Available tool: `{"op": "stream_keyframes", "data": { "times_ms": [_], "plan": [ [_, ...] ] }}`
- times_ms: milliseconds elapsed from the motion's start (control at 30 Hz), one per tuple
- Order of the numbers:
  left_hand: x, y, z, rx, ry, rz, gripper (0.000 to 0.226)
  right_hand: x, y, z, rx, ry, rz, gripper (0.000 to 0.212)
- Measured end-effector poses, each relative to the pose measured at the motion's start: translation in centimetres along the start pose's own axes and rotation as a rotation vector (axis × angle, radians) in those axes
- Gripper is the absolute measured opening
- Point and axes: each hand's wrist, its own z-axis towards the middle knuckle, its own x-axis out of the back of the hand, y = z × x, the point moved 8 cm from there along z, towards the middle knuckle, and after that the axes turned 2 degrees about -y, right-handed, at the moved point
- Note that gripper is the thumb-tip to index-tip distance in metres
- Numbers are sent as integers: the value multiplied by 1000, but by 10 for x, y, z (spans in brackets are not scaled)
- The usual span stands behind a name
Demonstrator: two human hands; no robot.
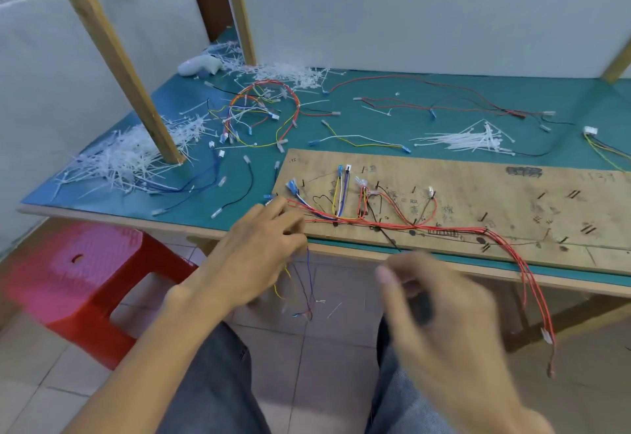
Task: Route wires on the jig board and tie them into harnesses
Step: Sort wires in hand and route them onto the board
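The plywood jig board (512,201) lay on the green tabletop (375,119), along its front edge and reaching toward the right edge. Red wires (454,228) ran along the board's front edge between the pegs, then dropped over the front edge of the tabletop near the right, ending in a white connector (546,335) that hung in the air. Short yellow, white and blue leads with blue terminals (293,186) stood up from the board's left end.

The left hand (259,245) was at the board's front-left corner, fingers curled and gripping a few thin wires (310,276), yellow, blue and dark, which dangled below the front edge of the tabletop. The right hand (440,303) hovered below that edge, apart from the board; it was too blurred to tell whether it held anything.

White cable ties (119,157) were heaped at the left edge around a wooden post (112,57), and a smaller bundle of ties (474,139) lay just behind the board. A tied harness (266,109) lay coiled near the back-left corner. A red plastic stool (85,262) stood on the floor to the left.
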Motion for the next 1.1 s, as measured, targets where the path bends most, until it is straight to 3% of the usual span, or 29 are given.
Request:
{"op": "stream_keyframes", "data": {
  "times_ms": [100, 233, 400, 500, 633, 733, 833, 1100],
  "plan": [
    [-1, 2, 3, -42, 70, -2, 23, -69, 9, -13, -168, -302, 53, 16],
    [-3, 4, 2, -64, 85, -30, 22, -121, 34, -10, -290, -451, 28, 41],
    [-5, 3, 0, -45, 102, -63, 23, -146, 49, -1, -414, -425, 238, 25],
    [-9, 2, -1, -42, 112, -42, 29, -142, 52, 2, -397, -328, 239, 13],
    [-14, -1, -4, -42, 111, -23, 39, -123, 50, -3, -351, -222, 257, 17],
    [-15, 0, -5, -32, 118, -19, 42, -107, 51, -7, -301, -216, 241, 21],
    [-15, 1, -7, -11, 140, -8, 47, -90, 55, -13, -301, -254, 286, 10],
    [-12, 17, -13, 50, 194, -27, 50, -47, 62, -20, -565, -303, 888, 12]
  ]
}}
